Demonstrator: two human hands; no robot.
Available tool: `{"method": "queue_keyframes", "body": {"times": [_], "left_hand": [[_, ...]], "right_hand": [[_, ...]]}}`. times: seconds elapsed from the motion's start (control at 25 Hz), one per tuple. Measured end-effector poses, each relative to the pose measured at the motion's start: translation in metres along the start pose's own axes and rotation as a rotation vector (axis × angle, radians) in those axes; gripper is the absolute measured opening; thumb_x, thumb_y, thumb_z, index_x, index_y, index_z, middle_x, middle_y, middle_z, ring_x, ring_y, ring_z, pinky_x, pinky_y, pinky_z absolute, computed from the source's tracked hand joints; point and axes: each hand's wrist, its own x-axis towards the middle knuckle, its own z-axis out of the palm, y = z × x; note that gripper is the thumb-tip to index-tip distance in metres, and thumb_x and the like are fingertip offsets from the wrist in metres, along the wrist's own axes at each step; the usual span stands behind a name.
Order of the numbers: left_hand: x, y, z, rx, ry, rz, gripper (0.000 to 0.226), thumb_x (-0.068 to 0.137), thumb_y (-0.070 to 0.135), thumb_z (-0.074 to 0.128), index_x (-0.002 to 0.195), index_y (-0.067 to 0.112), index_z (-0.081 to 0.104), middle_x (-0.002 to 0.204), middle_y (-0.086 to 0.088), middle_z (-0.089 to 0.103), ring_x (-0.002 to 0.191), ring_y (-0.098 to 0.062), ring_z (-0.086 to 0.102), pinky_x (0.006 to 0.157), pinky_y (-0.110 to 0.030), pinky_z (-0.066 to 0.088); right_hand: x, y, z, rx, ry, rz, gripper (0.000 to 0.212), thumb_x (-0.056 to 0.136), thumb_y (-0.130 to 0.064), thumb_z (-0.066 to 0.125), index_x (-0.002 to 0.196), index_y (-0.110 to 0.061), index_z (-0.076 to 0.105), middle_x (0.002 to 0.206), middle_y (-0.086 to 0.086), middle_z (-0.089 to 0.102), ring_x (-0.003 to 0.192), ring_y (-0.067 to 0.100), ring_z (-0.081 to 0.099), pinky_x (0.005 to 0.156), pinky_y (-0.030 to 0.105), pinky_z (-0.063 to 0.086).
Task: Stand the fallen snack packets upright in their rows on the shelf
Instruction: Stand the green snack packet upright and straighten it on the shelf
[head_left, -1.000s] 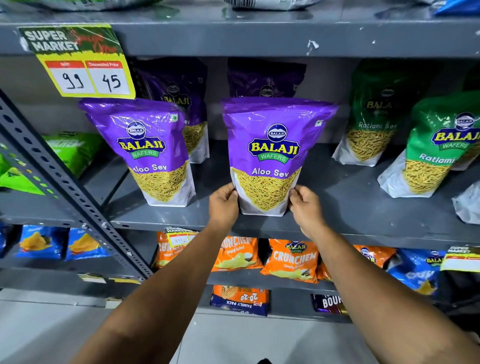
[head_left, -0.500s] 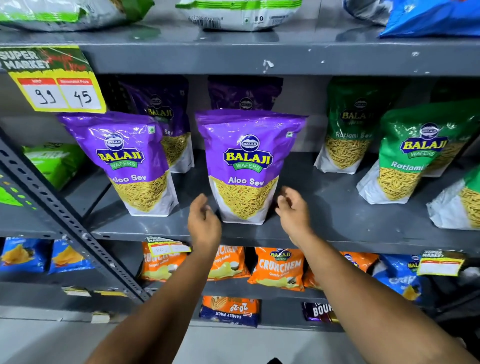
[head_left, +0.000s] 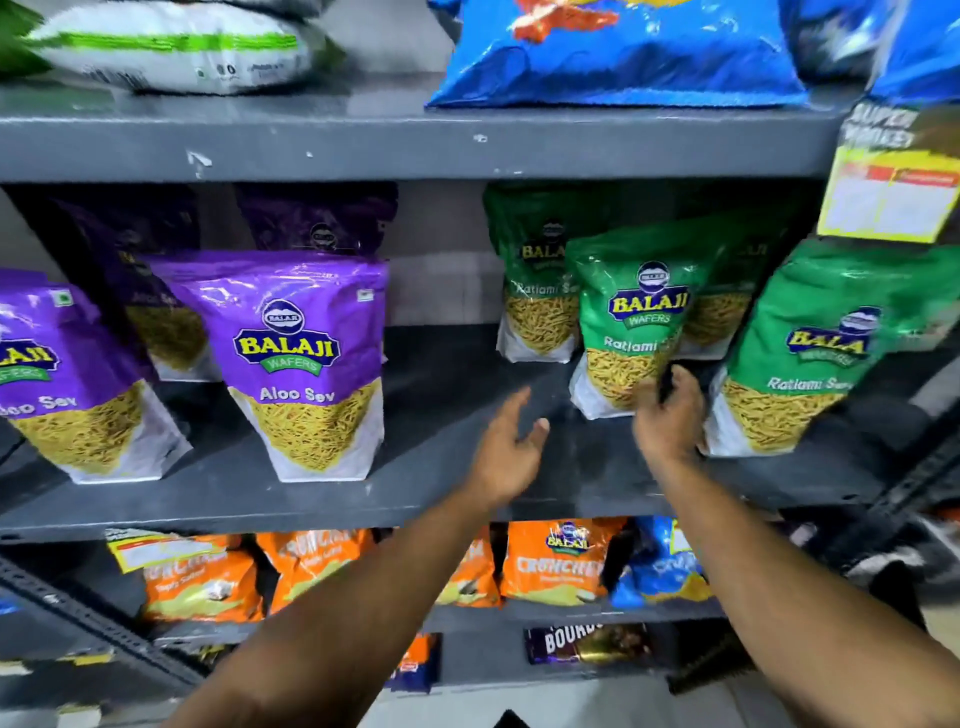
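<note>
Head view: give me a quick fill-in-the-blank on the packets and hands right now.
1. The right hand touches a ____ Ratlami Sev packet.
2. The left hand is open, holding ____.
3. The purple packets read Aloo ____.
4. The Crunchem packets sit on the shelf ____ the Sev packets.

Missing: green; nothing; Sev; below

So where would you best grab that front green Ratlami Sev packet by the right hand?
Probably low on both side edges of the front green packet, coming from the front. It leans, its broad face toward us, and the right hand is already at its lower right edge.
</note>
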Motion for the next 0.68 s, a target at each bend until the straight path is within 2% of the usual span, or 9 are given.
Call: {"method": "queue_keyframes", "body": {"times": [0.08,0.16,0.24,0.28,0.32,0.36,0.48,0.6,0.68], "left_hand": [[0.034,0.03,0.023,-0.059,-0.012,-0.009,0.059,0.088,0.02,0.058,0.142,0.009,0.035,0.143,-0.003,0.046,0.13,-0.02,0.045,0.11,-0.037,0.037],[0.061,0.052,0.034,-0.076,0.033,-0.069,0.05,0.083,0.023,0.058,0.131,0.013,0.046,0.122,-0.01,0.063,0.113,-0.026,0.058,0.099,-0.04,0.048],[0.076,0.062,0.043,-0.124,0.091,-0.113,0.026,0.08,0.021,0.058,0.105,0.018,0.052,0.082,-0.002,0.062,0.085,-0.025,0.059,0.075,-0.028,0.051],[0.079,0.064,0.048,-0.142,0.108,-0.108,0.019,0.082,0.017,0.058,0.1,0.016,0.051,0.074,0.001,0.055,0.074,-0.022,0.054,0.062,-0.021,0.046],[0.079,0.065,0.051,-0.14,0.121,-0.088,0.013,0.086,0.012,0.056,0.098,0.013,0.052,0.074,-0.002,0.055,0.069,-0.019,0.05,0.054,-0.018,0.042],[0.079,0.066,0.055,-0.13,0.126,-0.066,0.011,0.088,0.008,0.054,0.099,0.01,0.054,0.082,-0.006,0.059,0.071,-0.017,0.051,0.053,-0.014,0.04],[0.078,0.063,0.061,-0.137,0.056,-0.042,0.03,0.092,0.004,0.049,0.121,-0.001,0.057,0.106,-0.008,0.062,0.095,-0.02,0.056,0.071,-0.015,0.047],[0.081,0.061,0.064,-0.117,0.019,-0.085,0.035,0.092,0.004,0.048,0.126,0.002,0.055,0.126,-0.015,0.063,0.116,-0.027,0.058,0.103,-0.034,0.046],[0.081,0.06,0.064,-0.112,0.012,-0.13,0.038,0.09,0.004,0.048,0.128,0.005,0.053,0.129,-0.016,0.062,0.116,-0.027,0.057,0.105,-0.037,0.044]], "right_hand": [[0.018,0.005,-0.004,0.041,-0.125,0.035,0.04,0.094,-0.024,0.045,0.126,0.0,0.05,0.123,0.027,0.058,0.114,0.039,0.053,0.087,0.037,0.039],[0.03,0.006,0.0,0.12,-0.216,0.097,0.042,0.096,-0.03,0.04,0.13,-0.007,0.047,0.127,0.022,0.057,0.116,0.037,0.053,0.088,0.035,0.038],[0.043,0.01,0.005,0.185,-0.221,0.196,0.048,0.096,-0.036,0.037,0.137,-0.01,0.041,0.138,0.021,0.051,0.124,0.037,0.048,0.099,0.037,0.037],[0.048,0.012,0.007,0.182,-0.217,0.242,0.052,0.096,-0.039,0.035,0.14,-0.011,0.038,0.143,0.019,0.047,0.127,0.037,0.045,0.103,0.038,0.034],[0.053,0.015,0.007,0.164,-0.214,0.284,0.056,0.096,-0.043,0.033,0.142,-0.011,0.035,0.146,0.018,0.043,0.131,0.036,0.042,0.104,0.038,0.031],[0.057,0.017,0.008,0.155,-0.214,0.315,0.058,0.096,-0.045,0.031,0.144,-0.012,0.033,0.149,0.018,0.04,0.133,0.036,0.039,0.105,0.037,0.029],[0.064,0.023,0.007,0.185,-0.179,0.348,0.06,0.094,-0.052,0.029,0.143,-0.018,0.035,0.15,0.016,0.039,0.133,0.04,0.037,0.103,0.039,0.029],[0.067,0.028,0.008,0.285,-0.166,0.384,0.061,0.09,-0.058,0.031,0.139,-0.023,0.042,0.148,0.01,0.042,0.131,0.037,0.04,0.104,0.041,0.029],[0.068,0.027,0.011,0.328,-0.187,0.441,0.065,0.087,-0.063,0.029,0.137,-0.024,0.043,0.148,0.01,0.043,0.131,0.036,0.04,0.107,0.045,0.031]]}}
